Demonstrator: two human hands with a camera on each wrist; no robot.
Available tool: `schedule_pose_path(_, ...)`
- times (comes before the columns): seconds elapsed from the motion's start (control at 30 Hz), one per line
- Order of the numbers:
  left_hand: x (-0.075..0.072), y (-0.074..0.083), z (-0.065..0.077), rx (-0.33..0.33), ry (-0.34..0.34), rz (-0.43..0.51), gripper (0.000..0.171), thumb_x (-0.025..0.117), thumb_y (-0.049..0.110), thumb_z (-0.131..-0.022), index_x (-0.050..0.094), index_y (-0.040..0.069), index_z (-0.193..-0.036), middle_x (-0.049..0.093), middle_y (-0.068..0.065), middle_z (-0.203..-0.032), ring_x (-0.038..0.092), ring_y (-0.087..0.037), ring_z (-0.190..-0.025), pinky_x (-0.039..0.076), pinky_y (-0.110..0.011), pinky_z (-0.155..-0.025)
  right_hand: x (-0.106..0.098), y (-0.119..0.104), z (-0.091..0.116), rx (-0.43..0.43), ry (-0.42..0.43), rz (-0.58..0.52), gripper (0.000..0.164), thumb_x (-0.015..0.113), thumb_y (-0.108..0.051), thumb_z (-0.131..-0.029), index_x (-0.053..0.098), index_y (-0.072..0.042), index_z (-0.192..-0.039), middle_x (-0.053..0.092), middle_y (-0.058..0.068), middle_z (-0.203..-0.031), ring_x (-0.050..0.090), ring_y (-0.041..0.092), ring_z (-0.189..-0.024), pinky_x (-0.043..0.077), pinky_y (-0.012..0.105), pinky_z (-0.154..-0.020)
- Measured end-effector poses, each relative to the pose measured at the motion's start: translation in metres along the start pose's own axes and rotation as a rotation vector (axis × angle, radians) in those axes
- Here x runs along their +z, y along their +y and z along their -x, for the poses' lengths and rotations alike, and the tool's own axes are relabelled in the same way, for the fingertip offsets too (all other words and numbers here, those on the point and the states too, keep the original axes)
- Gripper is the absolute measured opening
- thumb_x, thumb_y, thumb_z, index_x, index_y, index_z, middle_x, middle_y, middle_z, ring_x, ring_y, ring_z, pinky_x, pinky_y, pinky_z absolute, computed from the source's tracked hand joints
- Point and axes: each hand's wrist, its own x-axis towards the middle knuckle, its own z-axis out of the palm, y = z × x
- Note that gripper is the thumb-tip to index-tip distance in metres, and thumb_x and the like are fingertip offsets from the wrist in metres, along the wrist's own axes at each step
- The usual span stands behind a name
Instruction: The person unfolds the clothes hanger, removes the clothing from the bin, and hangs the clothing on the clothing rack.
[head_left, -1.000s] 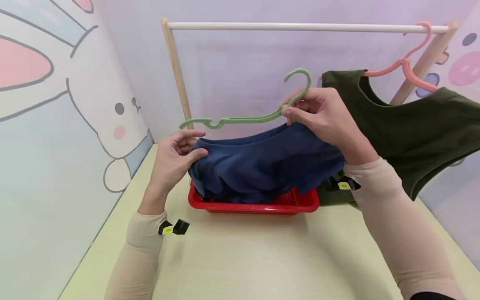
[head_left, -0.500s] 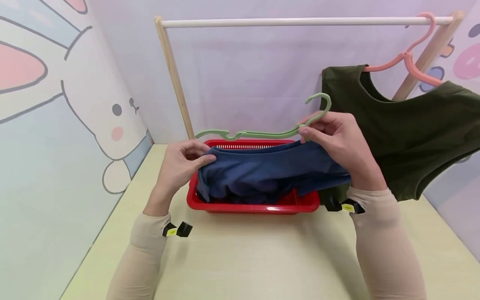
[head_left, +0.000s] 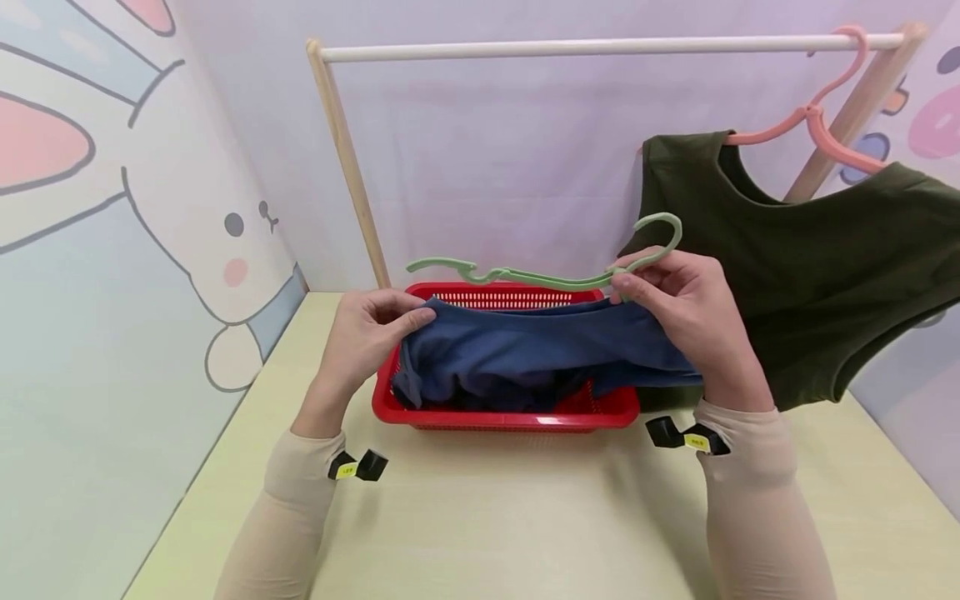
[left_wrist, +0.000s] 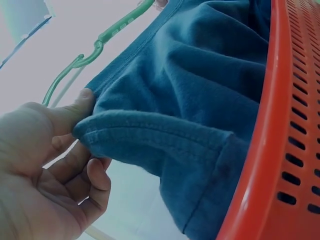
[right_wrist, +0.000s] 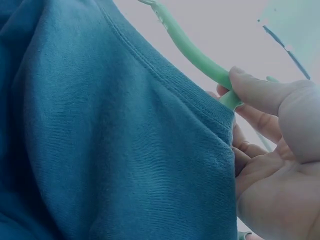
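Observation:
My left hand [head_left: 369,333] pinches one corner of a blue garment [head_left: 517,350] between thumb and fingers; in the left wrist view its stitched edge [left_wrist: 145,127] folds over near the fingertips. The garment stretches sideways above a red plastic basket [head_left: 487,418], its lower folds bunched inside. My right hand [head_left: 686,304] pinches a green hanger [head_left: 555,282] at the base of its hook. From there the hanger points left along the garment's top edge, outside the cloth. The right wrist view has the garment's other end [right_wrist: 220,135] against the curled right fingers, partly hidden there.
Behind the basket stands a wooden rack with a white rail [head_left: 525,50]. A dark green sleeveless top [head_left: 795,275] hangs on it at right from a pink hanger [head_left: 825,137], close to my right arm. A printed wall [head_left: 187,250] borders the pale table [head_left: 480,517] at left.
Both hands have come down and moved to the right, bringing the blue garment and green hanger lower, toward the basket. The basket's back rim has come into sight. The grips look the same.

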Motion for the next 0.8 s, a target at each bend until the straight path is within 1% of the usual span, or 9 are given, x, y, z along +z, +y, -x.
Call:
schedule_pose_path(0.17,-0.001,-0.001,0.001,0.029,0.046,0.059,0.009,0.09,0.012,-0.096,0.088,0.005,-0.102,0.078,-0.005,-0.089,0.065,-0.022,-0.079,0.055,-0.025,-0.069,0.001,-0.002,-0.001,-0.002,0.033,0.123,0.018,0.078,-0.005,-0.104,0.081,0.002,-0.12,0.081,0.005,-0.103,0.069,0.017,-0.083,0.057,0.022,-0.076)
schedule_pose_path(0.27,-0.002,-0.001,0.002,0.036,0.072,0.071,0.009,0.089,0.011,-0.096,0.088,0.005,-0.103,0.078,-0.004,-0.089,0.066,-0.022,-0.079,0.056,-0.025,-0.068,-0.002,-0.001,0.001,-0.005,0.047,0.148,0.018,0.078,-0.007,-0.104,0.081,0.002,-0.12,0.081,0.004,-0.105,0.066,0.018,-0.082,0.056,0.021,-0.075)
schedule_pose_path(0.47,-0.003,0.0,0.002,0.055,0.139,0.059,0.011,0.09,0.011,-0.096,0.088,0.006,-0.106,0.079,-0.002,-0.091,0.064,-0.023,-0.076,0.054,-0.025,-0.066,-0.01,0.001,0.003,-0.018,0.038,0.157,0.016,0.078,-0.005,-0.104,0.081,0.004,-0.117,0.079,0.008,-0.101,0.065,0.017,-0.08,0.057,0.02,-0.075)
schedule_pose_path(0.67,-0.007,0.001,0.001,0.063,0.197,0.082,0.012,0.089,0.006,-0.095,0.087,0.001,-0.106,0.079,0.003,-0.091,0.066,-0.02,-0.075,0.055,-0.023,-0.066,-0.011,0.004,0.002,-0.031,-0.018,0.128,0.015,0.076,0.003,-0.103,0.08,0.006,-0.117,0.078,0.002,-0.1,0.064,0.014,-0.08,0.056,0.018,-0.075)
schedule_pose_path(0.8,-0.009,0.002,0.001,0.062,0.212,0.097,0.013,0.088,0.004,-0.095,0.085,-0.002,-0.107,0.079,0.004,-0.093,0.068,-0.018,-0.077,0.057,-0.022,-0.069,-0.01,0.004,0.002,-0.043,-0.055,0.151,0.017,0.076,0.005,-0.102,0.081,0.005,-0.118,0.078,0.0,-0.101,0.064,0.014,-0.082,0.056,0.018,-0.075)
